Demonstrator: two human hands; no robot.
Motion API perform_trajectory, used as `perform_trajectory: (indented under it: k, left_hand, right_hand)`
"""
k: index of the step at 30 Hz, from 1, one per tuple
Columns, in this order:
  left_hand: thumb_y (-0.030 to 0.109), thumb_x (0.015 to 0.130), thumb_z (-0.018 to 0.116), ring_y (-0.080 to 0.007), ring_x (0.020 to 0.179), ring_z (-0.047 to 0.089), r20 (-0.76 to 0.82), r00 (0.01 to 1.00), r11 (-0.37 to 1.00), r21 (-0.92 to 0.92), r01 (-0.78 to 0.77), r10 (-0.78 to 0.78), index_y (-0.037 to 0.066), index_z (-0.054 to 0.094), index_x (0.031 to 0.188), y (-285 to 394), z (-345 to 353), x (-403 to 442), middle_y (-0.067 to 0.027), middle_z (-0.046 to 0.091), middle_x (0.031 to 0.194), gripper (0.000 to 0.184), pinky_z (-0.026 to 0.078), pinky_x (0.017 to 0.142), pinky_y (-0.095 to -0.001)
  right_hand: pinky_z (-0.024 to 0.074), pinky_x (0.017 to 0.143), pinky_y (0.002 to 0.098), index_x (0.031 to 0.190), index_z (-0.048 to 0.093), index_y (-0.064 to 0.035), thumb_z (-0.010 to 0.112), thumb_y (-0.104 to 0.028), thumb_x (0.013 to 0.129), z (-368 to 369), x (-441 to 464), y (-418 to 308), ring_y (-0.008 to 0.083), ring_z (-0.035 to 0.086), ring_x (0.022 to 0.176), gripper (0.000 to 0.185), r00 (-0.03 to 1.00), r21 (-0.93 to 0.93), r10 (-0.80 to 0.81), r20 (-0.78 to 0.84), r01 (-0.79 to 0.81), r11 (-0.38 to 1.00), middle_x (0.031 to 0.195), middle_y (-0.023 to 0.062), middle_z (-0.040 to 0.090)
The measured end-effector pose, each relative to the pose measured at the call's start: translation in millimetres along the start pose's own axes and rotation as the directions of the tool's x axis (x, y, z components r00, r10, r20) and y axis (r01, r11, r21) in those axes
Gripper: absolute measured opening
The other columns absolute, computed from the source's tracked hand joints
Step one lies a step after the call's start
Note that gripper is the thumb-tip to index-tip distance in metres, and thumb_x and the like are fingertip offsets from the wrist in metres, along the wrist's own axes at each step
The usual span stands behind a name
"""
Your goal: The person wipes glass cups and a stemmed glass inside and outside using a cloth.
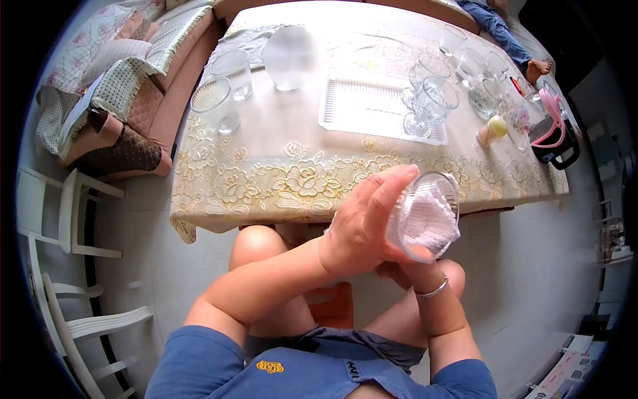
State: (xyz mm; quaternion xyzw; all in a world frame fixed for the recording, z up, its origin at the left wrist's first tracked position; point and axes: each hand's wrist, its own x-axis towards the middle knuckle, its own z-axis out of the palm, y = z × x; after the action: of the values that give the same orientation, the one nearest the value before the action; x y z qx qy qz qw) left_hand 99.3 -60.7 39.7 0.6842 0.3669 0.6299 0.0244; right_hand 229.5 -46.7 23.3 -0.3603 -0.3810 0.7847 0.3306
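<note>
My left hand (365, 216) is wrapped round the side of a clear ribbed glass (395, 229), which is tilted in front of my knees. A crumpled white cloth (432, 216) fills the glass and shows at its mouth. My right hand (395, 272) is just below and behind the glass, under the wrist with a silver bracelet. Its fingers are mostly hidden, so what it grips does not show.
A lace-covered table (266, 176) lies ahead, bearing a clear plastic tray (359, 106), several glasses, including a ribbed goblet (211, 95), a blurred pitcher (289, 58), a small toothpick holder (490, 131) and a pink-handled kettle (555, 130). Another person's leg (498, 26) rests at far right.
</note>
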Motion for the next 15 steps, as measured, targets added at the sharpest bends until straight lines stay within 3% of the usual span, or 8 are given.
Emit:
perform_trajectory:
  k: [1,4,5,7,9,10,12,15]
  left_hand:
    - [0.035,0.060,0.076,-0.0374,0.096,0.052,0.018,0.999,0.999,-0.003,0.050,-0.050,-0.002,0.033,0.124,2,-4,1,-0.0226,0.049,0.113,0.086,0.042,0.084,-0.0408]
    - [0.033,0.058,0.077,-0.0364,0.097,0.052,0.063,0.996,0.996,0.078,0.053,-0.058,-0.001,0.033,0.125,-3,-19,4,-0.0216,0.049,0.114,0.087,0.042,0.084,-0.0403]
    - [0.033,0.058,0.077,-0.0358,0.097,0.051,0.110,0.990,0.987,0.145,0.074,-0.090,-0.001,0.034,0.125,-5,-23,5,-0.0208,0.049,0.114,0.086,0.042,0.084,-0.0407]
    - [0.029,0.055,0.077,-0.0335,0.095,0.052,0.204,0.974,0.975,0.217,0.054,-0.100,0.000,0.036,0.124,-10,-26,4,-0.0179,0.050,0.112,0.085,0.042,0.080,-0.0405]
    - [0.029,0.055,0.075,-0.0325,0.093,0.052,0.265,0.961,0.967,0.253,0.014,-0.083,0.001,0.037,0.124,-9,-24,-1,-0.0171,0.050,0.110,0.084,0.043,0.078,-0.0398]
    - [0.030,0.055,0.074,-0.0316,0.091,0.053,0.324,0.944,0.958,0.285,-0.033,-0.064,0.001,0.038,0.123,-6,-23,-1,-0.0163,0.051,0.108,0.082,0.043,0.077,-0.0391]
    - [0.030,0.052,0.073,-0.0286,0.093,0.054,0.369,0.927,0.932,0.355,-0.071,-0.070,0.003,0.037,0.125,-1,-22,1,-0.0134,0.053,0.108,0.085,0.044,0.078,-0.0372]
    - [0.035,0.059,0.068,-0.0230,0.089,0.054,0.587,0.808,0.857,0.393,-0.333,0.045,0.006,0.041,0.123,0,-20,1,-0.0103,0.053,0.103,0.075,0.043,0.076,-0.0330]
  right_hand:
    - [0.0372,0.090,0.0286,0.130,0.030,-0.0082,0.057,-0.036,0.081,-3,0,-4,0.0163,0.044,0.110,0.063,1.000,-0.048,0.011,0.023,-0.010,0.999,0.125,0.0077,0.042]
    - [0.0351,0.095,0.0327,0.129,0.032,-0.0028,0.055,-0.030,0.085,-26,19,-7,0.0180,0.042,0.113,0.057,0.918,-0.440,-0.257,0.303,0.374,0.816,0.124,0.0088,0.043]
    - [0.0358,0.094,0.0325,0.129,0.031,-0.0025,0.054,-0.035,0.085,-31,21,-11,0.0186,0.043,0.112,0.059,0.896,-0.388,-0.336,0.289,0.431,0.814,0.124,0.0096,0.043]
    - [0.0389,0.090,0.0317,0.130,0.028,-0.0017,0.048,-0.044,0.086,-28,19,-17,0.0201,0.047,0.106,0.065,0.945,0.013,-0.299,0.132,0.300,0.954,0.121,0.0114,0.045]
    - [0.0405,0.087,0.0324,0.128,0.033,-0.0011,0.059,-0.027,0.083,-13,12,-21,0.0175,0.046,0.106,0.058,0.961,-0.156,-0.277,0.010,0.275,0.949,0.119,0.0096,0.046]
    - [0.0434,0.081,0.0294,0.124,0.039,-0.0014,0.059,-0.028,0.083,-15,10,-23,0.0145,0.049,0.100,0.053,0.963,-0.275,-0.249,0.107,0.269,0.923,0.113,0.0081,0.051]
    - [0.0461,0.071,0.0252,0.105,0.054,-0.0014,0.064,-0.009,0.077,-23,22,-18,0.0103,0.054,0.085,0.031,0.976,-0.300,-0.111,0.185,0.164,0.940,0.095,0.0034,0.059]
    - [0.0461,0.061,0.0239,0.098,0.055,-0.0021,0.063,-0.010,0.076,-25,29,-13,0.0079,0.052,0.076,0.025,0.974,-0.460,-0.062,0.216,0.158,0.874,0.089,0.0017,0.058]
